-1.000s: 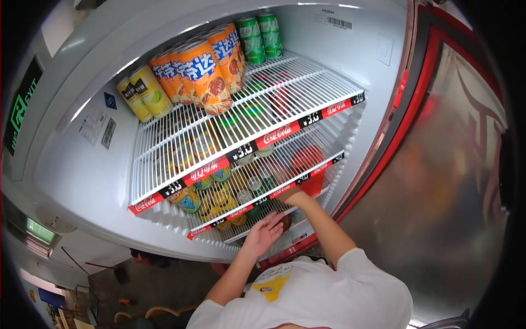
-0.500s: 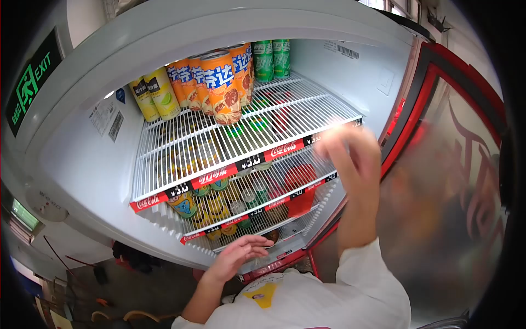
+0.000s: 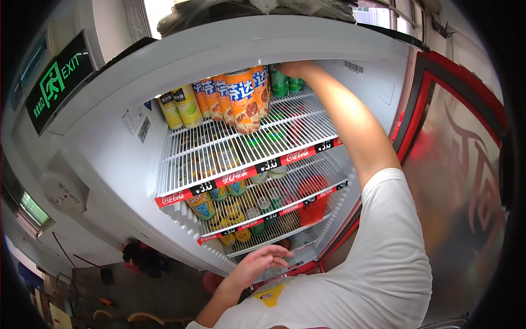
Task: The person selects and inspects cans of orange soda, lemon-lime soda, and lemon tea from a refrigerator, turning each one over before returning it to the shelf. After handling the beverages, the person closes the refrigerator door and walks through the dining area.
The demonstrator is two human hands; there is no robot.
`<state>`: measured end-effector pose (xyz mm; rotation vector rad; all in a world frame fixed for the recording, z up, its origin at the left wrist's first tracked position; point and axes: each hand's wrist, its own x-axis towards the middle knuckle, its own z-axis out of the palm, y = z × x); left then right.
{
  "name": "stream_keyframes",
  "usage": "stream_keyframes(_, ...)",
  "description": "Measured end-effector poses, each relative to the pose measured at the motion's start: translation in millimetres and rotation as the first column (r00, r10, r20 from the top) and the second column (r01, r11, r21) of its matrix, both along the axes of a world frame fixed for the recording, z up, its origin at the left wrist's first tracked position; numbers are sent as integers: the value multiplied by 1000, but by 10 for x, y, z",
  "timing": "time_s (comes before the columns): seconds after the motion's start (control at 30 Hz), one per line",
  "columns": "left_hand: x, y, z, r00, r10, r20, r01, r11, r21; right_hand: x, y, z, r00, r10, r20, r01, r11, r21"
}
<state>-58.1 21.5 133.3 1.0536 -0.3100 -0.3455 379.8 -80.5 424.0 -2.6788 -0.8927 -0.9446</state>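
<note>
My right arm stretches deep into the open drinks fridge. My right hand (image 3: 293,68) is at the tops of the green cans (image 3: 280,85) at the back of the upper shelf, its fingers mostly hidden, so a grip cannot be made out. Left of these cans stand several orange soda cans (image 3: 244,107), the front one nearest the shelf edge. Two yellow-green cans (image 3: 189,108) are further left. Low in front of the fridge, my left hand (image 3: 262,264) hovers with fingers apart, holding nothing.
The wire upper shelf (image 3: 298,120) has a red price strip (image 3: 235,177) along its front. Lower shelves hold yellow cans (image 3: 234,213) and bottles. The glass door (image 3: 455,208) stands open at right. An exit sign (image 3: 59,82) hangs at left.
My right hand has moved from in front of the upper shelf, inward and up to the green cans at the back. The view has shifted; my left hand stays low and open.
</note>
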Motion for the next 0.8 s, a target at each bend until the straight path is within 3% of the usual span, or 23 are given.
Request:
stream_keyframes(0.07,-14,1,-115,992,-3,-123,-2,999,-39,114,-26,-28,995,82,53,-84,995,47)
stream_keyframes(0.17,2,9,-203,991,-21,-133,14,998,-54,-58,-160,-41,978,194,79,-203,970,131)
stream_keyframes(0.27,52,37,-198,990,-46,-135,38,998,-58,-302,-284,-48,975,133,180,-158,979,132)
stream_keyframes(0.47,240,19,-177,978,-111,-174,103,993,-57,-411,-437,-63,960,272,63,-280,933,226)
stream_keyframes(0.5,269,-11,-158,978,-130,-163,124,991,-46,-428,-440,-81,952,273,142,-298,932,208)
stream_keyframes(0.8,344,-149,-264,968,-191,-163,183,981,-63,-420,-430,-66,939,339,52,-342,937,77)
